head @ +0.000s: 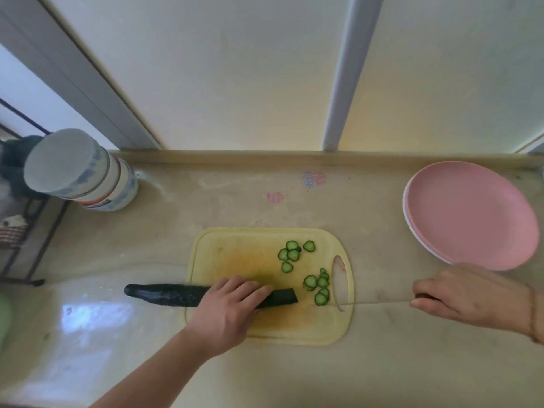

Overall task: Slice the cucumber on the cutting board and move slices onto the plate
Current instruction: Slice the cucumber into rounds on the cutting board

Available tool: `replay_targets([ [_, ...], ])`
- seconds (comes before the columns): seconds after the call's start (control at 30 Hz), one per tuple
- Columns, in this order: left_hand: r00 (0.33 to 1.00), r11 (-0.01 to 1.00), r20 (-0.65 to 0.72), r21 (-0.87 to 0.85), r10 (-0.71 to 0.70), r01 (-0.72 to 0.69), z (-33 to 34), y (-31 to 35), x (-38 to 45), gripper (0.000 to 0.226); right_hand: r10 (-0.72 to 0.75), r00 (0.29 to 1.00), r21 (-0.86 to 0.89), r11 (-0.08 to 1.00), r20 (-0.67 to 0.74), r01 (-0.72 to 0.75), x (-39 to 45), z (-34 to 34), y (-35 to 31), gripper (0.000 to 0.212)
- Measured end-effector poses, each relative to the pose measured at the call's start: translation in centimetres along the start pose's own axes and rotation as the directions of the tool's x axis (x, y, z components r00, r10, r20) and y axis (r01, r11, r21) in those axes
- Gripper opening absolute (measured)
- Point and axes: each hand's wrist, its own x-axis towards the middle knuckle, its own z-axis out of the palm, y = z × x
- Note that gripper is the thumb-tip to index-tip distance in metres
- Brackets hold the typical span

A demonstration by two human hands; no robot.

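A dark green cucumber [164,294] lies across the left edge of the yellow cutting board [244,248], its cut end [287,296] pointing right. My left hand [226,307] holds it down, fingers curled over its right part. Several slices lie on the board in two groups, one at the upper right [291,254] and one near the cut end [318,285]. My right hand [459,293] grips the knife handle to the right of the board. The knife blade [374,303] shows edge-on as a thin line reaching left to the board's handle hole. The pink plate [471,213] stands at the far right with nothing on it.
A stack of overturned blue-and-white bowls [82,172] stands at the back left of the beige counter [294,195]. A dark wire rack [26,231] sits off the counter's left end. A low ledge and window frame run along the back.
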Motion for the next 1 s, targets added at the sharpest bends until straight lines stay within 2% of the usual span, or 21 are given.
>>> replay_targets([
  [0.07,0.999,0.999,0.011,-0.017,0.048,-0.048,0.0,-0.2,-0.5,0.034,0.016,1.0,0.033,0.999,-0.027,-0.016,0.7,-0.3,0.5,0.09],
  [0.17,0.997,0.997,0.019,-0.019,0.078,-0.078,0.2,-0.2,-0.9,0.034,0.071,0.997,0.047,0.996,0.032,-0.072,2.2,-1.6,0.3,0.099],
  [0.4,0.993,0.993,-0.005,-0.013,0.118,-0.119,0.3,0.5,-0.8,0.036,0.065,0.998,0.154,0.986,-0.018,-0.062,5.2,-0.8,-0.2,0.096],
  [0.57,0.989,0.989,0.007,-0.016,0.147,-0.147,1.5,3.3,0.8,0.047,0.077,0.997,0.242,0.967,0.028,-0.081,5.9,-1.3,-2.0,0.097],
  [0.83,0.996,0.996,0.01,0.027,0.09,-0.09,2.3,5.3,2.0,0.056,0.067,0.994,0.349,0.932,0.09,-0.094,7.3,-1.6,-3.5,0.089],
  [1.0,0.999,0.998,-0.051,0.065,0.013,-0.009,1.9,4.4,1.4,0.046,0.117,0.992,0.379,0.916,0.055,-0.129,7.5,-1.5,-2.4,0.097],
])
